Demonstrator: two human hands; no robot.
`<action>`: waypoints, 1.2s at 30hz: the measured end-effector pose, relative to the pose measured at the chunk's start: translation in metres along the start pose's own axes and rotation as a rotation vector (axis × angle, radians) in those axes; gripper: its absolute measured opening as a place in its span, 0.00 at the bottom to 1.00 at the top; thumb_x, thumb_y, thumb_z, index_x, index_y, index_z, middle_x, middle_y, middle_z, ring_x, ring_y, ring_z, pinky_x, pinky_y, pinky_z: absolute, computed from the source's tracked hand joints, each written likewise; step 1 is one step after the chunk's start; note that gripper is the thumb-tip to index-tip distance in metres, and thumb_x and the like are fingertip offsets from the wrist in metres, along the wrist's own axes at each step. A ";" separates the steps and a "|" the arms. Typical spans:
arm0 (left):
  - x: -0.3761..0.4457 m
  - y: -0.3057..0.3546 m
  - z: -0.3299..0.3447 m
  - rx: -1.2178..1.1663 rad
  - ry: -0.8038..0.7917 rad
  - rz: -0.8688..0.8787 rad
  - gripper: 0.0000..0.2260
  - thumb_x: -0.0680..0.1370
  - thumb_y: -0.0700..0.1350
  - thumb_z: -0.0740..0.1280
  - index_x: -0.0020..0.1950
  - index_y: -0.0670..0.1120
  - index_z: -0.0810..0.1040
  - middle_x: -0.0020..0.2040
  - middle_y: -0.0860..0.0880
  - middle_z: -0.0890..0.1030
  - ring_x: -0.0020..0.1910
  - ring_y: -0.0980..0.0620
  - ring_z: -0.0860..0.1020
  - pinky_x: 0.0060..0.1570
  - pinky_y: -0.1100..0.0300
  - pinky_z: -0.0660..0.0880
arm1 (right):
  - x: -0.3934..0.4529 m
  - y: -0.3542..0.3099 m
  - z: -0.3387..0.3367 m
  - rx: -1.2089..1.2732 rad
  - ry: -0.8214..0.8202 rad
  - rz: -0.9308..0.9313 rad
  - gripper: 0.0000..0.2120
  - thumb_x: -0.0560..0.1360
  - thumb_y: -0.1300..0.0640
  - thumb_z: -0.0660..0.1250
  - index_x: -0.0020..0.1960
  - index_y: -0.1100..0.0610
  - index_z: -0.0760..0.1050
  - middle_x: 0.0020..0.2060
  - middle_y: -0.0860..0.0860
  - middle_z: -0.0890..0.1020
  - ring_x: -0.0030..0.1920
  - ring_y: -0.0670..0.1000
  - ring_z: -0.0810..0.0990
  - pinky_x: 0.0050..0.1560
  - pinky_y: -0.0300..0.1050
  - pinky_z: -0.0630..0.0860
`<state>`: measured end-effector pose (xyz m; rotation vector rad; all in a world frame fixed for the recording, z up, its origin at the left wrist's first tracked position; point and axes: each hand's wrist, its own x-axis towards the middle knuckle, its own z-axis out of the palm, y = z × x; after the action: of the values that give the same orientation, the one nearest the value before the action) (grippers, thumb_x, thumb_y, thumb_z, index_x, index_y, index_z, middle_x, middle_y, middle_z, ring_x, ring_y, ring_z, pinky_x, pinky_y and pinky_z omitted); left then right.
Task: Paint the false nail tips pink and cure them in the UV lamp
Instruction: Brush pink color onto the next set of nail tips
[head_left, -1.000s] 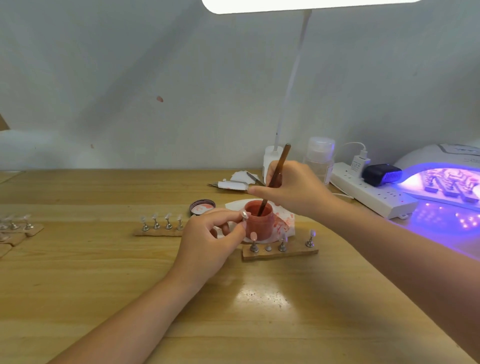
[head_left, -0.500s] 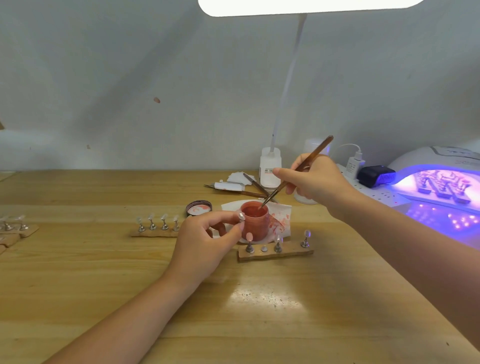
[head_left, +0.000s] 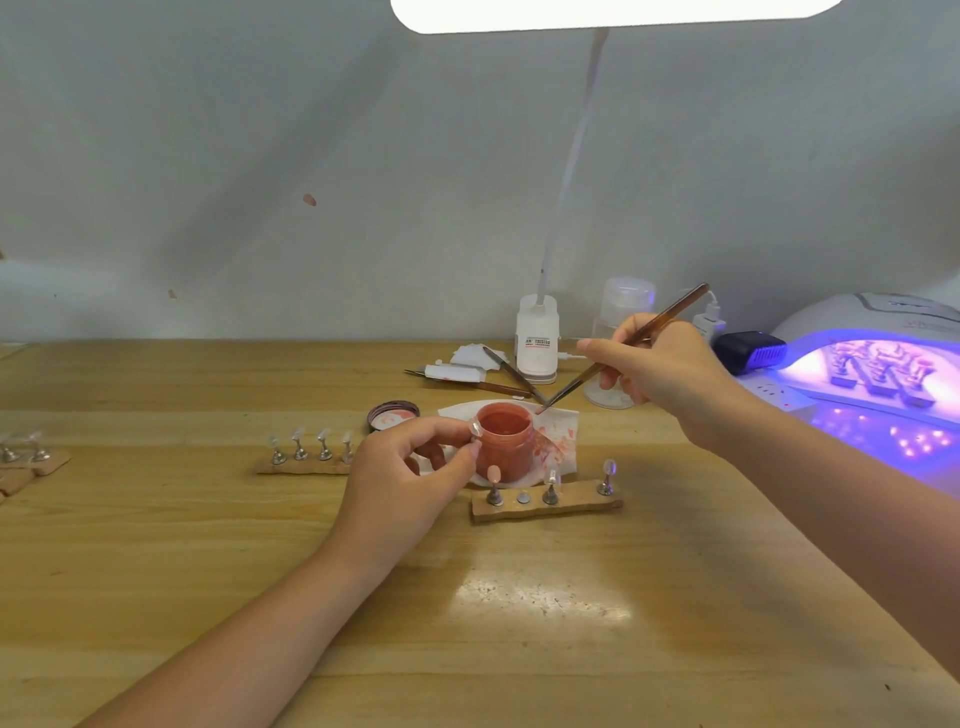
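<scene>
Step in hand: loading the brush. Right hand (head_left: 670, 371) pinches the brush (head_left: 623, 345), bristles at the rim of the open pink paint pot (head_left: 504, 440). Left hand (head_left: 402, 480) pinches a clear nail tip (head_left: 475, 427) on its peg beside the pot. Wooden strip (head_left: 545, 506) just in front holds one pink tip (head_left: 494, 474) and two clear (one peg missing). UV lamp (head_left: 872, 358) glows at right, strips inside. Next, likely: bring bristles to the held tip, steady stroke needed.

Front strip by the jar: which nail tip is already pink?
The leftmost nail tip on the front strip, just in front of the paint jar. It is opaque pink; the two tips further right are still clear.
</scene>
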<state>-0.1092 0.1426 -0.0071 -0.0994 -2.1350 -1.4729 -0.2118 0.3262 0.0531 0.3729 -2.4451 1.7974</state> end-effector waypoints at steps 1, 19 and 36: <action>0.000 0.000 0.000 -0.001 0.000 0.000 0.14 0.71 0.35 0.70 0.38 0.56 0.79 0.34 0.62 0.80 0.30 0.63 0.73 0.28 0.73 0.67 | 0.000 0.000 0.000 0.019 0.003 0.001 0.12 0.73 0.58 0.70 0.34 0.57 0.71 0.18 0.46 0.76 0.18 0.39 0.71 0.20 0.29 0.65; 0.001 -0.001 0.001 0.013 -0.002 -0.007 0.14 0.72 0.36 0.69 0.39 0.56 0.79 0.36 0.61 0.81 0.32 0.63 0.73 0.29 0.72 0.66 | -0.011 0.004 -0.002 0.271 0.092 0.057 0.14 0.73 0.55 0.69 0.32 0.55 0.70 0.21 0.48 0.73 0.21 0.45 0.65 0.22 0.34 0.64; 0.001 -0.004 0.001 0.016 0.001 0.007 0.14 0.71 0.35 0.70 0.42 0.55 0.81 0.33 0.61 0.79 0.32 0.62 0.72 0.29 0.71 0.65 | -0.076 0.013 0.035 0.129 0.003 -0.705 0.05 0.74 0.55 0.68 0.39 0.48 0.78 0.28 0.35 0.78 0.29 0.37 0.77 0.32 0.24 0.68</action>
<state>-0.1120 0.1418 -0.0107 -0.0997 -2.1430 -1.4507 -0.1390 0.3080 0.0146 1.0742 -1.8346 1.6079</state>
